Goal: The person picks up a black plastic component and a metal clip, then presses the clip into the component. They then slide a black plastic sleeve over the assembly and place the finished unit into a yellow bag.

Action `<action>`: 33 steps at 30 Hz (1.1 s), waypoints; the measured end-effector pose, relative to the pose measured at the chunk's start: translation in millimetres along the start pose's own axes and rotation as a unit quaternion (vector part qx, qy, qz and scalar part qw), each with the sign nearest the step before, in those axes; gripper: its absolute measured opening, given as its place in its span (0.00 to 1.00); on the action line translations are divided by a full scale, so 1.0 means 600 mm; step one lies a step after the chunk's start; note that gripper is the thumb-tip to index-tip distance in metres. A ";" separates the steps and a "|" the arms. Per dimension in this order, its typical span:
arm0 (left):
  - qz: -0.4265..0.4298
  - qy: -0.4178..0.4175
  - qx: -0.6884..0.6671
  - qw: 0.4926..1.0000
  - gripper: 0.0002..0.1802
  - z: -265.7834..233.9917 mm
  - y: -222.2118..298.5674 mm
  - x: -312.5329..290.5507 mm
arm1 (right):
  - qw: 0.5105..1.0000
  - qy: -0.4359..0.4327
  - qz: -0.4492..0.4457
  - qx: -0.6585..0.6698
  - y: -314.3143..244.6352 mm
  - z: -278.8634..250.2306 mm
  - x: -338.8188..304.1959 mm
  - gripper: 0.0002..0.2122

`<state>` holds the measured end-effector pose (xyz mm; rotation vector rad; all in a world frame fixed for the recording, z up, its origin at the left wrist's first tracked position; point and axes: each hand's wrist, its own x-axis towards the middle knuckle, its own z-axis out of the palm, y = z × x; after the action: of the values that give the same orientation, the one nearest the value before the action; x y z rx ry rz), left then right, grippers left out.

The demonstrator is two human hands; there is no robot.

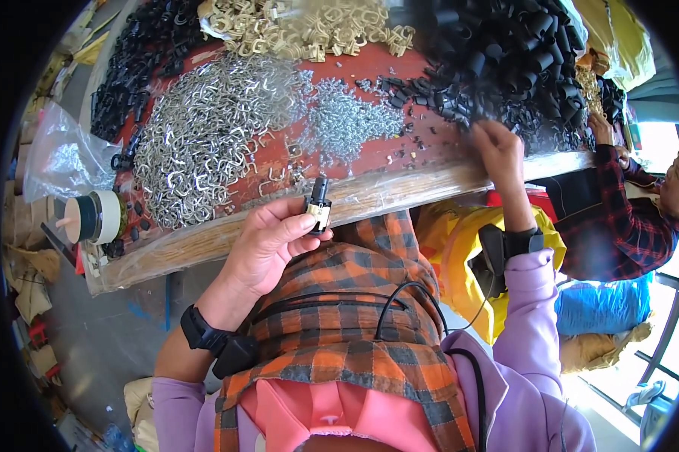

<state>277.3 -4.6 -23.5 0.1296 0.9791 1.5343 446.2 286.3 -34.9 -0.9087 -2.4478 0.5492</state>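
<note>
My left hand [274, 239] grips a small black plastic fitting [320, 205] between thumb and fingers, just off the front edge of the table. The fitting has a narrow neck on top and a cream-coloured piece in its side. Further right, my right hand [499, 153] reaches over the table edge with fingers drawn together at a scatter of small black plastic parts [460, 108]. Whatever lies between those fingertips is too hidden to name. Between my hands is a pile of tiny shiny metal pieces [347, 120]; left of it spreads a heap of curved metal hooks [196, 135].
Cream plastic clips [302, 30] and black cylindrical caps [516, 60] are heaped at the back. A roll of tape [107, 217] and a clear plastic bag [72, 158] lie at the left corner. Another person [625, 203] works at the right end. A wooden rim [399, 188] edges the table.
</note>
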 end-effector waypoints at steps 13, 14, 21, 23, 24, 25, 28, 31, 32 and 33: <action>0.048 -0.010 -0.006 0.999 0.13 0.011 -0.004 -0.002 | 0.701 -0.353 0.162 0.598 -0.221 0.072 -0.113 0.05; 0.048 -0.001 -0.010 0.999 0.14 0.009 -0.005 -0.006 | 0.698 -0.357 0.165 0.598 -0.225 0.077 -0.117 0.05; 0.070 0.021 0.009 0.997 0.15 0.007 0.002 -0.003 | 0.736 -0.478 0.030 0.479 -0.241 0.068 -0.106 0.06; 0.056 0.007 0.067 0.996 0.16 0.006 0.002 0.002 | 0.757 -0.472 0.040 0.451 -0.248 0.055 -0.100 0.06; 0.049 0.002 0.070 0.996 0.16 0.006 0.001 0.004 | 0.775 -0.470 0.045 0.420 -0.251 0.049 -0.098 0.06; 0.050 0.010 0.081 0.995 0.16 0.008 0.000 0.004 | 0.793 -0.466 0.049 0.389 -0.251 0.044 -0.099 0.06; 0.052 0.011 0.111 0.992 0.16 0.014 -0.004 0.010 | 0.828 -0.401 0.044 0.389 -0.242 0.040 -0.110 0.05; 0.015 0.011 0.077 0.997 0.15 0.021 -0.015 0.012 | 0.866 -0.322 0.036 0.380 -0.240 0.039 -0.118 0.05; 0.014 0.001 0.082 0.997 0.15 0.024 -0.017 0.013 | 0.884 -0.282 0.031 0.373 -0.240 0.039 -0.122 0.05; -0.001 -0.010 0.062 0.998 0.14 0.027 -0.018 0.013 | 0.899 -0.242 0.025 0.364 -0.238 0.038 -0.125 0.05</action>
<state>293.5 8.9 -23.7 0.2313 1.0575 1.4688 413.0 130.3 -1.3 -0.5461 -2.2847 1.7355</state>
